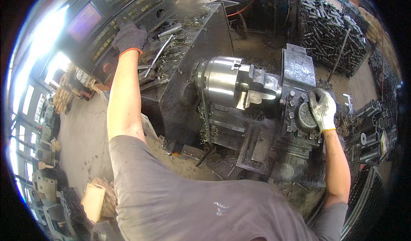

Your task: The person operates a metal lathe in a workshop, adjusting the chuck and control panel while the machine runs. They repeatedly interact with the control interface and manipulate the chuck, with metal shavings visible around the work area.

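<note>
My left hand [129,37], in a dark knitted glove with an orange cuff, reaches to the dark control panel [128,16] and is at its buttons. Its fingers blend into the panel, so their shape is hidden. My right hand [323,107], in a pale grey-stained glove with a yellow cuff, lies on the round metal top [306,116] of the lathe's tool post, with its fingers bent over the edge. Between my arms sits the shiny lathe chuck [222,76] with its stepped jaws [262,82]. Whether a workpiece is in the jaws, I cannot tell.
A T-handled wrench [162,53] lies on the chip-strewn headstock top [188,40]. Behind, a crate [334,33] is heaped with metal pieces. Several metal tubes [370,138] and a caliper [349,102] are at the right. A lit screen [84,22] is on the panel.
</note>
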`<action>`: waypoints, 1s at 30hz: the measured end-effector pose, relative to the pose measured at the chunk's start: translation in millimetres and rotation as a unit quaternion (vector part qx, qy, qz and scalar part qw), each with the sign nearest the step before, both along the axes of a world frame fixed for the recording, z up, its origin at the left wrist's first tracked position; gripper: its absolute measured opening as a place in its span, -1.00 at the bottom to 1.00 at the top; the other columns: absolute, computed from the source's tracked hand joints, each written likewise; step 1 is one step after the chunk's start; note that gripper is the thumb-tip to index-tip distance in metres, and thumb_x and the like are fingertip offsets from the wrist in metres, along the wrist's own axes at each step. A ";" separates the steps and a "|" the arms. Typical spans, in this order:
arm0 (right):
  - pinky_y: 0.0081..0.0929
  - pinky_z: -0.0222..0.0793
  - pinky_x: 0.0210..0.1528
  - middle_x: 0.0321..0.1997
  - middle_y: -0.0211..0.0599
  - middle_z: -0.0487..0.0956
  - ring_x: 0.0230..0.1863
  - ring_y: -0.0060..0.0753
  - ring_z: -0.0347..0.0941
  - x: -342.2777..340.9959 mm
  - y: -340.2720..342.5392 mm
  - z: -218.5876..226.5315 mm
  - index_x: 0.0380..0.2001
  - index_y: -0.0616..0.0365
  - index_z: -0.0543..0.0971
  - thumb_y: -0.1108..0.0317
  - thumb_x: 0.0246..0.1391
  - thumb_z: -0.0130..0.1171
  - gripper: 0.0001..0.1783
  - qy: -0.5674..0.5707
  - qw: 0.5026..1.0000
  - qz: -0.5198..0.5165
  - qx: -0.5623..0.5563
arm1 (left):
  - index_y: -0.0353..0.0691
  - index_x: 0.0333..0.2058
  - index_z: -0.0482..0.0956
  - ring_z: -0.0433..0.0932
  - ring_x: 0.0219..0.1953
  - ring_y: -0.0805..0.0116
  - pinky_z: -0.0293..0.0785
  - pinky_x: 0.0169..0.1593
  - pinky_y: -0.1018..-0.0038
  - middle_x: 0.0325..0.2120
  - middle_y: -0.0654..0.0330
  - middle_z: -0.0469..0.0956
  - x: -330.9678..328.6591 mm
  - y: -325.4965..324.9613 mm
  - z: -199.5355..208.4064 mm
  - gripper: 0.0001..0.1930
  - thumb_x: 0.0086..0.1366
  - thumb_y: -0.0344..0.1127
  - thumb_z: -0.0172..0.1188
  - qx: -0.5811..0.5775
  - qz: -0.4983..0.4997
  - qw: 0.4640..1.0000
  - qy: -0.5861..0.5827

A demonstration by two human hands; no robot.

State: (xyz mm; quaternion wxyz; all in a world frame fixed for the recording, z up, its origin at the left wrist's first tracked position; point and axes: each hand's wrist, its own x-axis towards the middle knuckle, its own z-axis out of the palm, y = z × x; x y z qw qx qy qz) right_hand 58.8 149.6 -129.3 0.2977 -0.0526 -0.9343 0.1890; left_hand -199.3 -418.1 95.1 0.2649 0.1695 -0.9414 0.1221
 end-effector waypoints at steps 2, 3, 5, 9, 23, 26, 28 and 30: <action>-0.17 0.57 -0.05 -0.23 -0.06 0.74 -0.16 0.04 0.68 -0.3 -1.5 2.2 -0.24 0.13 0.74 0.13 0.26 0.31 -0.72 -0.004 1.000 -0.005 0.006 | -0.08 0.45 0.36 0.50 0.35 -0.10 0.44 0.29 -0.15 0.49 -0.07 0.25 -3.3 -4.9 -4.3 -0.23 0.36 0.15 0.13 0.011 -0.024 0.998 0.048; -0.17 0.58 -0.04 -0.22 -0.07 0.74 -0.16 0.03 0.69 -0.9 -2.2 2.6 -0.24 0.13 0.74 0.13 0.26 0.31 -0.72 0.003 1.000 -0.010 0.008 | -0.08 0.45 0.36 0.48 0.37 -0.12 0.41 0.33 -0.13 0.46 -0.09 0.31 -4.2 -8.1 -5.8 -0.22 0.35 0.17 0.13 0.027 -0.047 0.996 0.070; -0.20 0.59 -0.01 -0.20 -0.07 0.75 -0.14 0.01 0.70 -0.8 -2.5 2.2 -0.21 0.13 0.75 0.11 0.26 0.32 -0.71 -0.028 0.999 -0.027 -0.003 | -0.13 0.41 0.41 0.45 0.38 -0.17 0.37 0.38 -0.06 0.41 -0.13 0.37 -2.4 -16.1 -7.8 -0.23 0.34 0.18 0.13 0.051 -0.061 0.994 0.079; -0.12 0.60 -0.09 -0.23 -0.06 0.74 -0.19 0.04 0.69 -2.9 -3.3 -1.7 -0.16 0.09 0.76 0.08 0.22 0.29 -0.67 0.029 1.000 -0.007 0.008 | -0.22 0.35 0.48 0.45 0.35 -0.26 0.33 0.40 -0.01 0.28 -0.23 0.50 -3.8 -25.1 -3.0 -0.21 0.31 0.23 0.15 0.052 -0.116 0.992 0.023; -0.04 0.58 -0.09 -0.30 -0.03 0.72 -0.17 0.09 0.68 -0.6 -9.4 11.0 -0.31 0.03 0.74 -0.04 0.25 0.19 -0.62 -0.041 0.999 -0.022 -0.004 | -0.19 0.45 0.30 0.51 0.29 -0.29 0.42 0.31 -0.17 0.26 -0.23 0.50 -29.5 -30.8 1.1 -0.14 0.28 0.20 0.10 -0.050 -0.045 0.998 -0.004; -0.03 0.58 -0.10 -0.29 -0.02 0.72 -0.18 0.09 0.68 -1.5 -8.0 9.2 -0.31 0.03 0.74 -0.04 0.25 0.19 -0.62 -0.038 0.999 -0.024 0.006 | -0.18 0.45 0.31 0.46 0.35 -0.25 0.38 0.36 -0.13 0.39 -0.15 0.37 -32.2 -42.4 3.6 -0.13 0.27 0.21 0.11 -0.019 -0.061 0.997 0.034; -0.03 0.58 -0.10 -0.28 -0.02 0.72 -0.18 0.10 0.68 -1.8 -7.1 7.6 -0.31 0.03 0.74 -0.04 0.25 0.19 -0.62 -0.041 0.999 -0.025 0.002 | -0.17 0.45 0.32 0.42 0.38 -0.23 0.35 0.39 -0.11 0.47 -0.10 0.28 -31.2 -46.4 3.9 -0.12 0.27 0.22 0.11 0.002 -0.073 0.996 0.059; -0.02 0.58 -0.11 -0.28 -0.03 0.72 -0.18 0.10 0.68 -1.3 -5.9 6.0 -0.31 0.02 0.74 -0.04 0.25 0.19 -0.62 -0.040 0.999 -0.030 0.003 | -0.14 0.45 0.34 0.41 0.40 -0.21 0.35 0.40 -0.07 0.50 -0.05 0.24 -28.6 -47.7 2.5 -0.14 0.26 0.21 0.11 0.017 -0.059 0.997 0.036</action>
